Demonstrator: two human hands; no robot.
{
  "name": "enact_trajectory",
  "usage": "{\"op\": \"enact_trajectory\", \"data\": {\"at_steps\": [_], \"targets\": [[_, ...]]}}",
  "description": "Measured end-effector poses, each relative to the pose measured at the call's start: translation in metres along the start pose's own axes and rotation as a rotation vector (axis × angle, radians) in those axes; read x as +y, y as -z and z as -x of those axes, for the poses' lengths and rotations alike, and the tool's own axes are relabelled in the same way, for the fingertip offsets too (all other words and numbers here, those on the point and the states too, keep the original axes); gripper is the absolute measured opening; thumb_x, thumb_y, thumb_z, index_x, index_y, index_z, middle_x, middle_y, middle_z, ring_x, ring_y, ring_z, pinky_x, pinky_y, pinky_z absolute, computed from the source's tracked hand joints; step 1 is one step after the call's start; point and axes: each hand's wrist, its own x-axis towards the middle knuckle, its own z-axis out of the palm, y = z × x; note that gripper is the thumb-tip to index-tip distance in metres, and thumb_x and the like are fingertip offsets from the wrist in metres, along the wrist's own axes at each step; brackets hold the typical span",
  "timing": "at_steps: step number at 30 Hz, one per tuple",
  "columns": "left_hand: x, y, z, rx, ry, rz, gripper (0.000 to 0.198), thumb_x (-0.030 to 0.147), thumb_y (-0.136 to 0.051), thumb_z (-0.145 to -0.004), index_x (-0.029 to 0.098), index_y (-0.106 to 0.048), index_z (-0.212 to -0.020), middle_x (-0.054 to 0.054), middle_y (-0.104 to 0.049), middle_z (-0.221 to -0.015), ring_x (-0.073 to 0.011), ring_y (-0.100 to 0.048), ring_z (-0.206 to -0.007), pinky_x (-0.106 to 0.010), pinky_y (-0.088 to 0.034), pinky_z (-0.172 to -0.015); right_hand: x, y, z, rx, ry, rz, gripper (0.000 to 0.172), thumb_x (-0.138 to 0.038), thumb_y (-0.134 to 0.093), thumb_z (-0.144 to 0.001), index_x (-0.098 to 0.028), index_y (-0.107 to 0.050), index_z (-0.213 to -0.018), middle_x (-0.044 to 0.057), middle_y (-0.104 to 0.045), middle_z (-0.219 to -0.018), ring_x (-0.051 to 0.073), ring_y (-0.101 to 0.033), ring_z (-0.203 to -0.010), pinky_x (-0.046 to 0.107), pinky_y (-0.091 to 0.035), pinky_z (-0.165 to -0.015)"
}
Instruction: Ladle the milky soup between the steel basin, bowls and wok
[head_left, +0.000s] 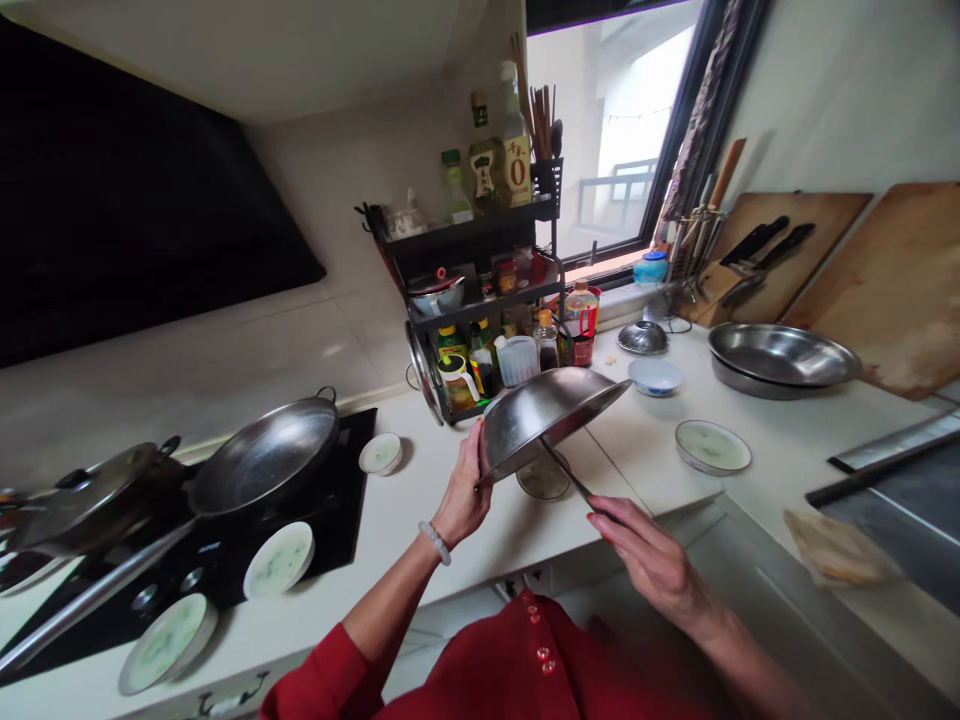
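Note:
My left hand [463, 495] grips the rim of a steel basin [544, 415] and holds it tilted over a small glass bowl [544, 478] on the white counter. My right hand [652, 560] holds a thin dark utensil [568, 473] that reaches under the tilted basin, above the small bowl. The fingers of that hand are closed along the handle. Both arms wear red sleeves.
A wok [264, 455] and a lidded pot [101, 495] sit on the black hob at left, with small dishes of pale liquid [279, 560] near them. A condiment rack [480, 290] stands behind. Steel pans [780, 357], a plate [712, 446], a bowl [655, 376] and cutting boards [892, 285] lie right.

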Motion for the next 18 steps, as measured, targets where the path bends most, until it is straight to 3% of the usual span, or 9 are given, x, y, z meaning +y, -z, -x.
{"op": "enact_trajectory", "data": {"at_steps": [8,14,18], "targets": [[0.002,0.003,0.002,-0.004,0.061,0.011,0.082,0.006,-0.046,-0.085,0.022,-0.008,-0.156,-0.017,-0.024,-0.159,-0.0304,-0.026,-0.145,-0.056,-0.024,-0.119,-0.003,0.000,0.023,-0.015,-0.032,0.011,0.045,-0.001,-0.053,-0.089,-0.023,-0.064,-0.128,0.013,-0.071,-0.107,0.023,-0.070,-0.098,0.033,-0.060,-0.084],[0.005,0.006,0.001,0.004,0.070,0.020,0.079,0.006,-0.045,-0.086,0.021,-0.010,-0.156,-0.018,-0.025,-0.158,-0.0305,-0.027,-0.145,-0.055,-0.023,-0.119,0.002,-0.005,0.009,0.022,-0.009,0.018,0.048,0.002,-0.054,-0.088,-0.021,-0.063,-0.128,0.015,-0.069,-0.111,0.023,-0.069,-0.102,0.034,-0.060,-0.082],[0.003,0.008,0.003,0.014,0.063,-0.003,0.082,0.004,-0.044,-0.084,0.022,-0.010,-0.156,-0.017,-0.025,-0.159,-0.0302,-0.025,-0.146,-0.056,-0.023,-0.119,0.000,-0.007,0.017,-0.009,-0.024,0.004,0.044,-0.001,-0.055,-0.089,-0.020,-0.064,-0.127,0.014,-0.071,-0.106,0.022,-0.070,-0.098,0.031,-0.061,-0.081]]}}
